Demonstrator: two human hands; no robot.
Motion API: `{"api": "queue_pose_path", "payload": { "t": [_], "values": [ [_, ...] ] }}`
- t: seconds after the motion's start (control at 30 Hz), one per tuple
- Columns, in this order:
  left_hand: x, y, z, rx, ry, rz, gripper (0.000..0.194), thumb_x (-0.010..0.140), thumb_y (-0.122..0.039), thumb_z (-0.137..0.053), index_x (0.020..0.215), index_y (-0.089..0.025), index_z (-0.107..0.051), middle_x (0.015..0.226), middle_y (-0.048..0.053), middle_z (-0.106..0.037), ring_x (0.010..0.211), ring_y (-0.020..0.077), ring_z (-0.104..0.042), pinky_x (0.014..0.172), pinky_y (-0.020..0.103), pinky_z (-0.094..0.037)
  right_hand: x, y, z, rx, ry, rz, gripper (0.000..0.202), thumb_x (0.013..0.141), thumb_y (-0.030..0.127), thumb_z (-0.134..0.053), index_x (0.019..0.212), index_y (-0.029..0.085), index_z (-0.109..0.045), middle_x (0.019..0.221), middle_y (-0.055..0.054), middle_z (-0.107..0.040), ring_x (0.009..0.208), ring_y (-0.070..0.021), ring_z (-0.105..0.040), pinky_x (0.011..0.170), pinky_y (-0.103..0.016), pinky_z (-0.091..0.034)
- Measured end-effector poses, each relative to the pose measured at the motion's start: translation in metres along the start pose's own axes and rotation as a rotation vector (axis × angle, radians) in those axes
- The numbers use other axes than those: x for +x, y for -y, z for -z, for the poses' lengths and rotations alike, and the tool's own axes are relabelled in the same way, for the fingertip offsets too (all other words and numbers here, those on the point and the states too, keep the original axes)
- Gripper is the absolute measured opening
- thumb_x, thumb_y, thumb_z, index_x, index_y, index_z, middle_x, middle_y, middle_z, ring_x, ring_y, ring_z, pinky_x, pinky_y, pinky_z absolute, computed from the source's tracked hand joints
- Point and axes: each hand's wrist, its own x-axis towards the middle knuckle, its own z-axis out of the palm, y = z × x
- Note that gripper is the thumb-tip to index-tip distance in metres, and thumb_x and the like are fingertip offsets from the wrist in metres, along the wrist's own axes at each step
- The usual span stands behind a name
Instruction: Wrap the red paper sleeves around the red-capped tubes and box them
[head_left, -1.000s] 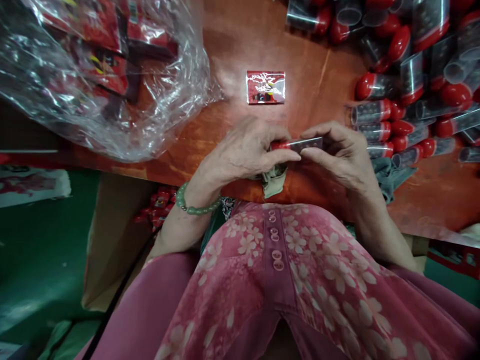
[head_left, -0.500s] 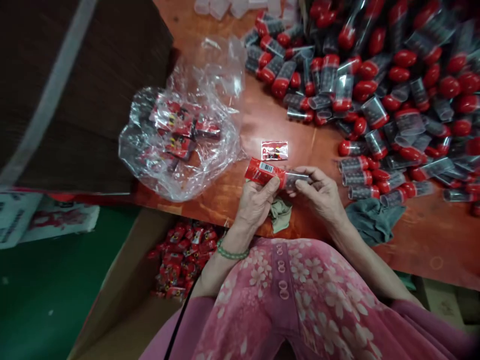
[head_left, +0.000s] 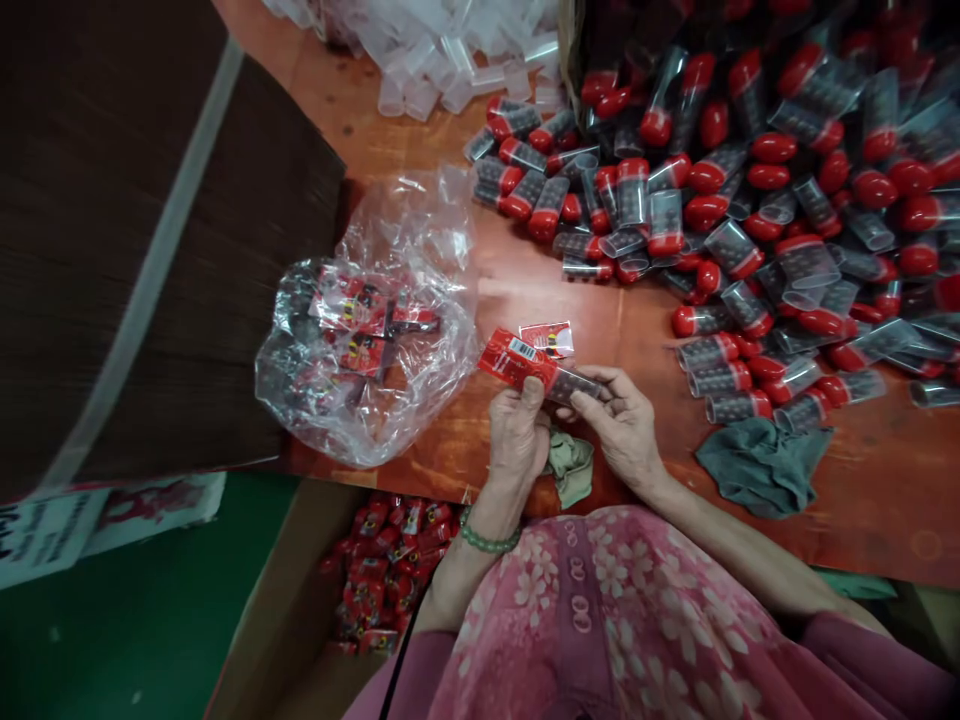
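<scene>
My left hand [head_left: 516, 432] pinches the lower edge of a red printed packet [head_left: 514, 360] with a white barcode label. From the packet's right end sticks out a clear tube [head_left: 576, 388] with dark contents. My right hand [head_left: 622, 420] grips that tube's outer end between thumb and fingers. How deep the tube sits inside the packet cannot be made out. A flat red and white sachet [head_left: 553, 338] lies on the table just behind the packet. Under my hands rests a crumpled pale green cloth [head_left: 571, 470].
Red-capped clear tubes [head_left: 720, 250] are heaped across the back right. A clear plastic bag [head_left: 375, 400] with red packets lies to the left, beside a dark box [head_left: 247, 200]. Translucent sleeves [head_left: 450, 60] pile at the back. A carton [head_left: 277, 570] of red packets stands below the table; a dark cloth [head_left: 765, 465] lies right.
The view has shifted, so the table's things appear lower. My left thumb has slid back along the packet, away from its tube end. Both hands keep their holds.
</scene>
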Motion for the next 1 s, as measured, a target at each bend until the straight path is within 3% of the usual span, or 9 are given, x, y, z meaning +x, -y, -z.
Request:
{"api": "queue_pose_path", "payload": {
  "t": [0.23, 0.4, 0.53, 0.63, 0.77, 1.0],
  "values": [
    [0.01, -0.004, 0.005, 0.005, -0.031, -0.023, 0.037, 0.057, -0.045, -0.091, 0.077, -0.017, -0.079, 0.078, 0.006, -0.078, 0.076, 0.0161, -0.073, 0.08, 0.026, -0.057, 0.007, -0.002, 0.004, -0.17, -0.022, 0.079, 0.032, 0.076, 0.036, -0.079, 0.101, 0.022, -0.065, 0.102, -0.004, -0.073, 0.091, -0.0164, -0.069, 0.089, -0.032, -0.056],
    [0.014, -0.001, 0.004, 0.043, -0.083, -0.029, 0.038, 0.052, -0.044, -0.093, 0.073, -0.017, -0.077, 0.074, 0.003, -0.078, 0.067, 0.0139, -0.071, 0.074, 0.025, -0.057, 0.013, 0.003, 0.008, -0.134, 0.049, -0.107, 0.032, 0.072, 0.042, -0.08, 0.091, 0.02, -0.066, 0.079, 0.0, -0.071, 0.068, -0.0126, -0.064, 0.068, -0.026, -0.056],
    [0.014, -0.003, 0.005, 0.192, 0.006, 0.012, 0.039, 0.06, -0.046, -0.088, 0.083, -0.016, -0.078, 0.08, 0.006, -0.078, 0.067, 0.0166, -0.071, 0.067, 0.027, -0.056, 0.015, 0.003, 0.012, -0.02, 0.202, -0.257, 0.036, 0.072, 0.049, -0.078, 0.086, 0.018, -0.065, 0.064, 0.003, -0.065, 0.056, -0.0109, -0.059, 0.058, -0.024, -0.052],
    [0.016, -0.002, 0.004, 0.205, 0.04, 0.027, 0.036, 0.063, -0.045, -0.087, 0.083, -0.016, -0.078, 0.08, 0.006, -0.078, 0.072, 0.0171, -0.072, 0.075, 0.028, -0.057, 0.014, -0.001, 0.014, -0.136, 0.135, -0.154, 0.032, 0.075, 0.046, -0.076, 0.089, 0.018, -0.066, 0.07, 0.001, -0.067, 0.06, -0.012, -0.061, 0.062, -0.026, -0.052],
    [0.02, 0.003, 0.001, 0.157, -0.028, 0.042, 0.039, 0.055, -0.043, -0.091, 0.079, -0.016, -0.077, 0.076, 0.003, -0.076, 0.071, 0.0142, -0.07, 0.079, 0.027, -0.054, 0.014, -0.009, 0.018, -0.435, 0.018, 0.1, 0.023, 0.082, 0.037, -0.07, 0.096, 0.019, -0.069, 0.086, -0.002, -0.073, 0.072, -0.0151, -0.065, 0.071, -0.028, -0.053],
    [0.026, 0.005, 0.001, 0.174, -0.119, 0.021, 0.041, 0.047, -0.04, -0.094, 0.073, -0.016, -0.075, 0.071, -0.001, -0.074, 0.064, 0.0095, -0.064, 0.07, 0.021, -0.051, 0.019, -0.017, 0.022, -0.478, 0.096, 0.139, 0.021, 0.085, 0.036, -0.067, 0.097, 0.018, -0.068, 0.084, -0.002, -0.073, 0.07, -0.015, -0.066, 0.066, -0.026, -0.054]
  ]
}}
